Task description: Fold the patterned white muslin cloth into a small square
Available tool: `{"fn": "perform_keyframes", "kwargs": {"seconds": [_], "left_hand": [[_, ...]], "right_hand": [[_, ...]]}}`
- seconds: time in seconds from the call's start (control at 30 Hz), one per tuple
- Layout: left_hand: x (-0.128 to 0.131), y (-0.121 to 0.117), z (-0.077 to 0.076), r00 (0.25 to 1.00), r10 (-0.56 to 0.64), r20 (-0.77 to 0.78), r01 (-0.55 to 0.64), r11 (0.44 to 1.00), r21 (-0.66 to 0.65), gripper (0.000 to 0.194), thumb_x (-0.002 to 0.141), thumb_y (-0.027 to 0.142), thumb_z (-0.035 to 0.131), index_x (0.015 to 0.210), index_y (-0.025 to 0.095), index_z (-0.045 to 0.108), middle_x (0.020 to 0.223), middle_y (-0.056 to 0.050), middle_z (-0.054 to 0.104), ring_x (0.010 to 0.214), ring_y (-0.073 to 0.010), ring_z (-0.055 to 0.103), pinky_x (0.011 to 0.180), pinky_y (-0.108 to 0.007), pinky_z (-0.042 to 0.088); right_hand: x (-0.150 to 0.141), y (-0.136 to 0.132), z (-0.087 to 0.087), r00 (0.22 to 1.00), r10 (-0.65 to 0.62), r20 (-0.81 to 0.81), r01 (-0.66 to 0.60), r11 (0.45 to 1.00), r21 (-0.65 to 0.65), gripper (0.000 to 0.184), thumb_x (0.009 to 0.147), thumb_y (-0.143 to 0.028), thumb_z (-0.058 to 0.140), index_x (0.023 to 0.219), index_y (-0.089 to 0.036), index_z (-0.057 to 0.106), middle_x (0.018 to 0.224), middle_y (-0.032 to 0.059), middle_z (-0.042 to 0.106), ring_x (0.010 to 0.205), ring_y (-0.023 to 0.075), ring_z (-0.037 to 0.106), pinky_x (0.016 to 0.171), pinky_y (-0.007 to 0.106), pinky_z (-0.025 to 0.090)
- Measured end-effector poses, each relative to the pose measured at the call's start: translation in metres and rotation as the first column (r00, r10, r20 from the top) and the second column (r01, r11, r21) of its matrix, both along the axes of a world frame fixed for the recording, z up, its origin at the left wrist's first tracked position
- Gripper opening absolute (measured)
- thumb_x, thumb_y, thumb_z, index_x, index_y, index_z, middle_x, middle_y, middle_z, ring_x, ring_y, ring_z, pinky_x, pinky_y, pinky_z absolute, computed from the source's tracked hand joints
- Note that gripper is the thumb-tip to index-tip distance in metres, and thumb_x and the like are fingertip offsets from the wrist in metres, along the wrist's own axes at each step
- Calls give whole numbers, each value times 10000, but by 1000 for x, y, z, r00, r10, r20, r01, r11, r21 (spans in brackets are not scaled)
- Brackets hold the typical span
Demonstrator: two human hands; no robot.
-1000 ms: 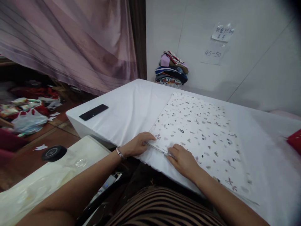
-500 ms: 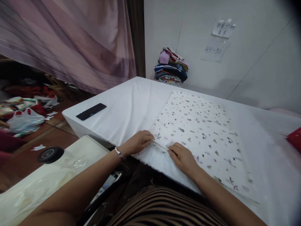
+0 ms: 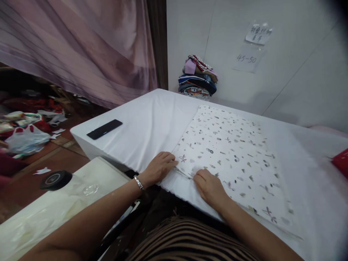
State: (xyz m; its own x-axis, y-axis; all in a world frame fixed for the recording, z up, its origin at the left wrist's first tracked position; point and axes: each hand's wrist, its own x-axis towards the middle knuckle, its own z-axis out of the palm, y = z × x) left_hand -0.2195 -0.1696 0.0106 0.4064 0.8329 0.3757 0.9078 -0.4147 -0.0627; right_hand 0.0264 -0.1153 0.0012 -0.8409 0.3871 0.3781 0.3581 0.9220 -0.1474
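Note:
A white cloth printed with small leaves and shapes point(image 3: 231, 152) lies folded flat in layers on a table with a white cover point(image 3: 141, 119). My left hand point(image 3: 160, 166) pinches the cloth's near left corner, thumb and fingers together. A short way to the right, my right hand point(image 3: 209, 186) grips the same near edge with curled fingers. Between the two hands the layered edge shows. The rest of the cloth stretches away towards the wall and to the right, its near right part partly behind my right forearm.
A black phone-like slab point(image 3: 104, 129) lies at the table's left. A stack of folded clothes point(image 3: 198, 78) stands at the back by the wall. A white side surface point(image 3: 103, 168) at lower left bears a black round object point(image 3: 56, 180). Something red point(image 3: 340, 162) sits at the right edge.
The near edge of the cloth between my hands is lower and flatter than before. My left hand has turned slightly and lies lower over the corner; my right hand has shifted slightly left and down.

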Motion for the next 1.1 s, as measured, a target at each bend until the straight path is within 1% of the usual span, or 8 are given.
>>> {"fn": "perform_keyframes", "kwargs": {"seconds": [0.1,0.17,0.33,0.5,0.63,0.73,0.97,1.1], "left_hand": [[-2,0,2,1000,18,-11,-17,996,89,203,891,171,426,1027,193,575,904,-37,586,869,-156,491,788,-309,390],[-4,0,3,1000,19,-12,-17,992,127,208,888,158,425,1028,191,574,902,-36,591,871,-158,488,786,-306,389],[-7,-2,2,998,-65,-9,64,997,-39,219,893,158,389,982,180,587,887,-50,582,865,-168,487,774,-314,404],[-4,-4,6,999,-46,2,46,990,-132,230,896,157,373,988,171,583,889,-61,573,855,-179,481,773,-332,412],[-3,-5,9,999,-34,7,35,985,-167,221,896,163,377,992,175,576,893,-58,565,850,-178,484,774,-330,409],[-4,-6,12,999,-44,-4,42,982,-183,231,890,145,377,1023,175,563,929,-63,571,879,-182,489,791,-330,405],[-9,-3,17,995,-102,-13,100,989,-111,252,903,151,352,1067,177,540,869,-58,605,830,-167,511,767,-322,414],[-9,-1,17,995,-104,-12,102,988,-116,194,912,253,387,942,175,562,805,-44,594,805,-162,510,756,-315,414]], "right_hand": [[2,3,1,994,-20,-105,16,999,-36,203,875,-112,389,846,-158,584,838,78,561,786,170,481,649,262,409],[3,5,0,984,-50,-170,51,999,2,211,870,-93,384,867,-152,587,858,81,569,802,175,484,663,268,407],[2,6,-4,1000,4,-6,-3,996,93,251,863,-72,367,804,-168,591,819,62,566,745,176,459,619,274,378],[1,3,4,994,15,112,-18,999,31,232,854,-74,372,838,-165,585,874,82,562,798,196,462,646,292,389],[4,0,13,992,38,123,-31,998,-61,164,873,-160,408,873,-154,572,890,94,548,833,203,469,668,309,409],[6,-1,13,993,29,111,-18,995,-99,175,858,-122,409,913,-147,574,910,105,551,860,204,476,690,311,426],[9,5,8,990,22,142,-8,996,-94,290,820,-41,399,987,-160,604,959,100,588,877,199,514,721,302,456],[11,10,9,995,28,96,-7,977,-215,334,831,-59,392,1071,-190,583,998,79,601,916,189,538,746,300,467]]}}
